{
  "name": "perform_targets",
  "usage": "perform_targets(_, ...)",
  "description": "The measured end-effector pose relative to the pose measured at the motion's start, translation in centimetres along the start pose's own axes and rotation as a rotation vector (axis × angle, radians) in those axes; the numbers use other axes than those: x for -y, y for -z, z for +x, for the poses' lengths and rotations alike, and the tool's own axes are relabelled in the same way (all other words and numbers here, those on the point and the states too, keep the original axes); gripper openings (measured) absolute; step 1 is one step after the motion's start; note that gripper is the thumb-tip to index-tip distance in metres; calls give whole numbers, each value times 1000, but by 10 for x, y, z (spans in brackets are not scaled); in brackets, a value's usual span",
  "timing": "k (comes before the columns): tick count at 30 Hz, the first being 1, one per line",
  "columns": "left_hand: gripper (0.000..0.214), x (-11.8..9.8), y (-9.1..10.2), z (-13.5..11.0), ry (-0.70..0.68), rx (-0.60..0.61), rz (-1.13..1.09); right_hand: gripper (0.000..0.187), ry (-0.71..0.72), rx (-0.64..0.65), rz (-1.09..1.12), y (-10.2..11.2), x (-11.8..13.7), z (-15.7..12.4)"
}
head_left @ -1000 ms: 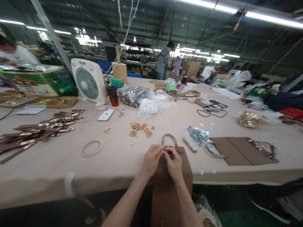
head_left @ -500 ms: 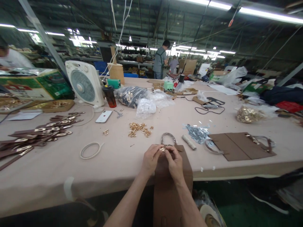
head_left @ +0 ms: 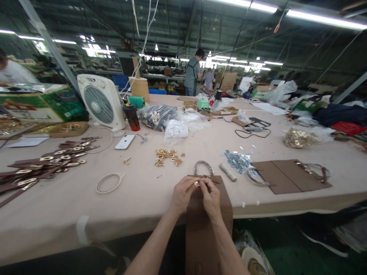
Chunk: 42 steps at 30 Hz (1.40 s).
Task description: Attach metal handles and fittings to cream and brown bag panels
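Note:
Both my left hand (head_left: 182, 194) and my right hand (head_left: 211, 196) pinch a small gold metal fitting (head_left: 197, 183) between thumbs and fingers. Its exact kind is too small to make out. Below them lies a brown leather bag panel (head_left: 225, 204), which hangs over the table's front edge. A braided handle (head_left: 204, 164) is fixed at the panel's far end, just beyond my fingers. Beyond my hands, a pile of gold metal pieces (head_left: 166, 156) is spread on the table.
Right of my hands are a small grey roll (head_left: 228, 172), a heap of grey metal plates (head_left: 239, 162) and another brown bag panel (head_left: 289, 176). Leftward lie a tape ring (head_left: 109, 183), a phone (head_left: 124, 142) and brown straps with gold fittings (head_left: 43, 164). A fan (head_left: 100, 101) stands behind.
My hands stay together over the bag panel, still pinching the gold fitting, with only slight finger movement. The whole view has shifted a little.

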<state>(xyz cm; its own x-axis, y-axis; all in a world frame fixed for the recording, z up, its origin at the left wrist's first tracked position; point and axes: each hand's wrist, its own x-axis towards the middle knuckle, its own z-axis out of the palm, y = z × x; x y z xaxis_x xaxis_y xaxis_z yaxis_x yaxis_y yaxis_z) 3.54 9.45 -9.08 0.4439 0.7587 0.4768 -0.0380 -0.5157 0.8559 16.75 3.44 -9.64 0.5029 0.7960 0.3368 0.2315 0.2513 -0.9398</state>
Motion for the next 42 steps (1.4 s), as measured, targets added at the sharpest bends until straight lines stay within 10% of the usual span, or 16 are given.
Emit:
perform_targets(10,26,-2,-3,1,-57,6,-5,30,-94,18,138,3,-6,4)
perform_targets(19,31,5,-6,1,-80,55,15,40,-486,251,648,12,-2,1)
perform_targets(29,49,3,-11,1,-3,34,249,33,-346,-147,635,67,-18,-3)
perform_targets(35,75,1,-38,24,-12,286,561,38,-328,-148,596,65,-28,-1)
perform_targets(42,35,-18,-66,8,-50,320,896,38,-323,-197,630,65,-32,2)
